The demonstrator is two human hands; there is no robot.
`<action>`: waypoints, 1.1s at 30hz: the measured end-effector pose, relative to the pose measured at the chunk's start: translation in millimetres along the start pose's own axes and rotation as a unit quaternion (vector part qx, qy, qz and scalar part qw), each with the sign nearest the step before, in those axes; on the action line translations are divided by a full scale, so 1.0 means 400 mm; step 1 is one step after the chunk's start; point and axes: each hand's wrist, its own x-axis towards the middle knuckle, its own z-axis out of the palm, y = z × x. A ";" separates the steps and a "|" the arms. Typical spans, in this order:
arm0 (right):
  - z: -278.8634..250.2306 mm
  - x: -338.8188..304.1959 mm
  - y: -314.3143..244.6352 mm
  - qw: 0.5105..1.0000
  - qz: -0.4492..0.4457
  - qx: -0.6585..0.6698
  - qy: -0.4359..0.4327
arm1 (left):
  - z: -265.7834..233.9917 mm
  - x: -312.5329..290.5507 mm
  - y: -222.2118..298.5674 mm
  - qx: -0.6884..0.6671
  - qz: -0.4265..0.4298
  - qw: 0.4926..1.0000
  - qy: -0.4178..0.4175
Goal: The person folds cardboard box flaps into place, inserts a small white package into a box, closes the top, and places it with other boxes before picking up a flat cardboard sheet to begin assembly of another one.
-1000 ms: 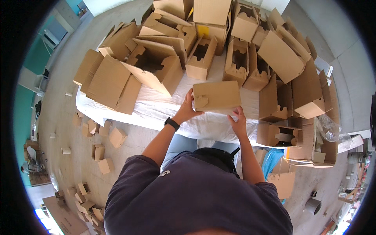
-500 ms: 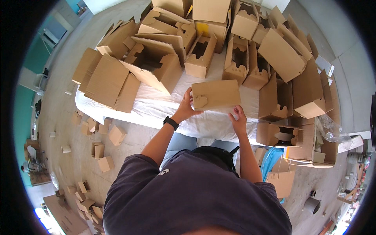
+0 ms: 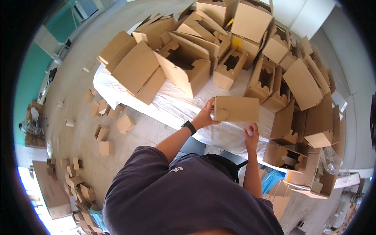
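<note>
A small closed cardboard carton (image 3: 237, 109) is held up over the white cloth-covered table (image 3: 225, 137). My left hand (image 3: 205, 116), below a black wristband, grips the carton's left end, with the thumb along its lower edge. Just under the lower right corner is my right hand (image 3: 252, 138). Its fingers are apart and slightly bent, and nothing shows between them. Beyond the carton stand narrow open boxes, among them one with cut-out edges (image 3: 231, 69) and another beside it (image 3: 260, 80). The carton's underside is hidden.
Larger open boxes (image 3: 182, 64) crowd the table's far side. More boxes (image 3: 307, 88) line the right, with crumpled clear plastic (image 3: 332, 160) near the corner. Small cartons (image 3: 126, 123) lie scattered on the floor at left. A blue bag (image 3: 273, 181) sits low at right.
The view has turned, so the table and boxes appear farther right and lower. My left hand still grips the carton. My right hand has dropped slightly away from its lower right corner.
</note>
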 end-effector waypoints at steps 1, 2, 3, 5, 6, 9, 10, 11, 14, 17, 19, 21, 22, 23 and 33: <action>-0.003 -0.003 -0.001 1.000 0.008 0.004 0.004 | -0.001 0.000 0.011 0.005 -0.001 1.000 -0.001; -0.003 -0.004 0.000 1.000 0.016 0.008 0.009 | -0.003 -0.001 0.023 0.009 -0.002 1.000 -0.003; 0.003 -0.002 0.001 1.000 0.024 0.011 0.014 | -0.010 -0.006 0.034 0.014 -0.003 1.000 -0.005; -0.002 0.006 -0.029 1.000 -0.005 -0.012 -0.014 | -0.024 -0.014 0.050 -0.069 -0.059 0.996 -0.015; -0.002 0.007 -0.009 1.000 -0.027 -0.003 -0.014 | -0.031 -0.017 0.052 -0.103 -0.081 0.991 -0.017; 0.000 0.008 -0.037 0.999 -0.032 0.000 -0.020 | -0.034 -0.023 0.068 -0.178 -0.083 0.980 0.025; -0.001 0.003 -0.053 0.999 -0.022 -0.003 -0.023 | -0.033 -0.028 0.071 -0.199 -0.075 0.976 0.046; 0.001 0.003 -0.058 0.999 -0.024 -0.008 -0.025 | -0.034 -0.031 0.056 -0.186 -0.057 0.980 0.049; -0.003 0.005 -0.058 0.999 -0.023 -0.019 -0.021 | -0.037 -0.035 0.052 -0.167 -0.038 0.984 0.043; -0.003 0.007 -0.052 0.999 -0.019 -0.021 -0.019 | -0.054 -0.057 0.076 -0.173 -0.078 0.981 0.032; -0.002 0.007 -0.051 0.999 -0.020 -0.029 -0.018 | -0.056 -0.070 0.054 -0.170 -0.093 0.981 0.029; -0.001 0.007 -0.045 0.999 -0.025 -0.031 -0.017 | -0.062 -0.084 0.049 -0.107 -0.113 0.988 0.017; 0.001 0.008 -0.044 0.999 -0.028 -0.031 -0.016 | -0.066 -0.088 0.052 -0.074 -0.123 0.990 0.011; 0.001 0.009 -0.043 0.999 -0.025 -0.032 -0.015 | -0.068 -0.091 0.056 -0.066 -0.127 0.990 0.011; 0.003 0.004 -0.067 0.998 -0.016 -0.062 -0.022 | -0.307 -0.084 0.269 -0.186 -0.022 0.977 0.098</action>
